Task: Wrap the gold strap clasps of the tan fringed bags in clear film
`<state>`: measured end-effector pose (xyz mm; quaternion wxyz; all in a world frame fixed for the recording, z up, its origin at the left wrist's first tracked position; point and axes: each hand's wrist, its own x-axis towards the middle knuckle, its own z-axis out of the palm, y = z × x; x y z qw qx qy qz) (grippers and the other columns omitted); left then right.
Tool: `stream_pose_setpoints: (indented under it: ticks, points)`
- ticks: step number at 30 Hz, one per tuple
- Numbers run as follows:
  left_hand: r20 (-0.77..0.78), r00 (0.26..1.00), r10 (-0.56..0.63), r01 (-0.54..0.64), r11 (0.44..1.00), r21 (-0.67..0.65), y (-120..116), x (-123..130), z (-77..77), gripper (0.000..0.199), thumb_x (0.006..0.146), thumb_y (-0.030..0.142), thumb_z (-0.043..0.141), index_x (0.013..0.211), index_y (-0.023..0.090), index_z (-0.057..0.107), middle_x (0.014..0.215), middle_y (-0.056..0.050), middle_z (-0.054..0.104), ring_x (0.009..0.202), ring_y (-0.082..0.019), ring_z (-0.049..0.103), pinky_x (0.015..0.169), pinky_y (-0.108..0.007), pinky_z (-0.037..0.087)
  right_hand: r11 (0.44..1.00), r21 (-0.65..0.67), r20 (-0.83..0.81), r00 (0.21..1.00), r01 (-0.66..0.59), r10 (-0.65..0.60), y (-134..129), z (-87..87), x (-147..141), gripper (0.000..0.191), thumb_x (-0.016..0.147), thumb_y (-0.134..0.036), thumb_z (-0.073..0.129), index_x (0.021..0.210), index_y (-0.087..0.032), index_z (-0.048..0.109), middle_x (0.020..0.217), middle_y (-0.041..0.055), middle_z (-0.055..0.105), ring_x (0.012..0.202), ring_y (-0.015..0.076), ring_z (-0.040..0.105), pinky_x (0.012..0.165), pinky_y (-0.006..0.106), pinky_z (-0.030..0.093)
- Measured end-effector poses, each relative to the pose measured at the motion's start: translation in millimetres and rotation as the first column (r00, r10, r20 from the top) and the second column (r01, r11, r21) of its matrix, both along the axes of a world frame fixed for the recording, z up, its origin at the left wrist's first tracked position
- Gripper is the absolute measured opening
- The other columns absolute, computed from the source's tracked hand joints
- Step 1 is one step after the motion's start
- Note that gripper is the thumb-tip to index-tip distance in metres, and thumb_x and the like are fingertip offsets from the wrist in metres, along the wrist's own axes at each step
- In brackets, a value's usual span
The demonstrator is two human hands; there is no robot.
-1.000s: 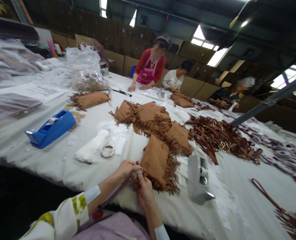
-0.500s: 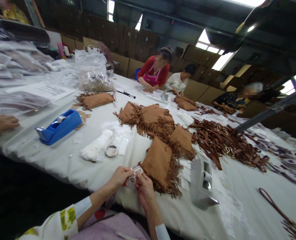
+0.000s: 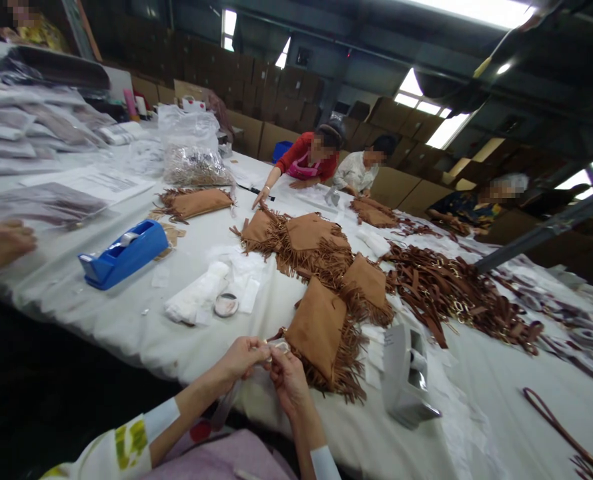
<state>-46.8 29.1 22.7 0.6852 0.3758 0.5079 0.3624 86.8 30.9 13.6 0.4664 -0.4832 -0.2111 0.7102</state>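
Note:
At the table's front edge, my left hand point(image 3: 245, 358) and my right hand point(image 3: 288, 379) meet, fingertips pinched together. Between them is a small pale, shiny, loop-shaped piece point(image 3: 280, 345), partly hidden by the fingers; its exact kind is unclear. It sits close to the upper left corner of a tan fringed pouch point(image 3: 318, 327), which lies flat just beyond my right hand. Below my left hand hangs a translucent strip point(image 3: 225, 405). Beyond my hands lie a small round tin-like disc point(image 3: 226, 305) and a white wrapped bundle point(image 3: 199, 293).
A blue tape dispenser point(image 3: 125, 255) stands left, a grey one point(image 3: 407, 380) right. More fringed pouches point(image 3: 310, 233) lie mid-table, with a heap of brown straps point(image 3: 441, 287) to the right. Another person's hand point(image 3: 6, 245) rests at the left edge; several co-workers are across the table.
My hands have drawn closer together, covering more of the pale piece. Across the table, the co-worker in red has stretched an arm toward the pouches. The hand at left has curled up.

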Motion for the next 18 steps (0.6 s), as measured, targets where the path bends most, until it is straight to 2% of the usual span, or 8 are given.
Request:
stream_pose_setpoints:
  ticks: [2, 5, 10, 14, 18]
  points:
    - [-0.029, 0.997, 0.073, -0.072, 0.997, 0.032, 0.8, 2.1, 2.1, 0.030, 0.068, 0.043, 0.061, 0.075, 0.014, 0.056, 0.056, 0.001, 0.062, 0.035, -0.004, 0.034, 0.039, -0.019, 0.022, 1.000, -0.001, 0.022, 1.000, -0.001, 0.001, -0.4, -0.4, -0.9, 0.038, 0.049, -0.036, 0.086, 0.066, -0.014, 0.059, 0.048, -0.0080, 0.042, 0.042, 0.0037, 0.030, 0.038, 0.017, 0.021]
    - [-0.092, 0.985, 0.145, -0.124, 0.970, 0.209, 0.3, 7.3, 7.1, 0.019, 0.070, 0.034, 0.056, 0.065, 0.016, 0.053, 0.049, 0.002, 0.055, 0.044, -0.009, 0.047, 0.048, -0.020, 0.034, 1.000, 0.027, 0.043, 0.999, -0.007, 0.006, -1.3, 1.9, -2.9, 0.041, 0.052, -0.039, 0.083, 0.060, -0.017, 0.050, 0.044, -0.0097, 0.037, 0.039, 0.0028, 0.024, 0.036, 0.017, 0.017]
    - [-0.284, 0.928, 0.242, -0.120, 0.915, 0.386, -6.8, 13.5, 15.1, 0.019, 0.076, 0.030, 0.050, 0.067, 0.016, 0.059, 0.050, 0.003, 0.053, 0.048, -0.010, 0.049, 0.051, -0.021, 0.036, 0.998, 0.053, 0.099, 0.994, -0.044, 0.038, -3.3, 8.9, -4.8, 0.043, 0.057, -0.044, 0.078, 0.061, -0.019, 0.044, 0.044, -0.0110, 0.033, 0.037, 0.0018, 0.019, 0.034, 0.016, 0.011]
    - [-0.351, 0.882, 0.314, -0.151, 0.895, 0.421, -10.4, 16.5, 17.6, 0.019, 0.077, 0.029, 0.050, 0.074, 0.016, 0.063, 0.057, 0.002, 0.059, 0.053, -0.011, 0.052, 0.056, -0.021, 0.037, 0.996, 0.070, 0.153, 0.987, -0.056, 0.045, -3.6, 10.0, -5.6, 0.041, 0.062, -0.045, 0.073, 0.060, -0.019, 0.041, 0.043, -0.0110, 0.033, 0.035, 0.0016, 0.017, 0.033, 0.016, 0.011]
    - [-0.393, 0.866, 0.310, -0.134, 0.900, 0.414, -14.2, 19.6, 18.1, 0.021, 0.078, 0.028, 0.050, 0.082, 0.017, 0.068, 0.062, 0.001, 0.064, 0.055, -0.013, 0.054, 0.056, -0.022, 0.037, 0.996, 0.066, 0.167, 0.985, -0.057, 0.045, -4.2, 9.6, -5.2, 0.039, 0.063, -0.044, 0.071, 0.061, -0.019, 0.042, 0.043, -0.0113, 0.032, 0.034, 0.0012, 0.017, 0.032, 0.016, 0.010]
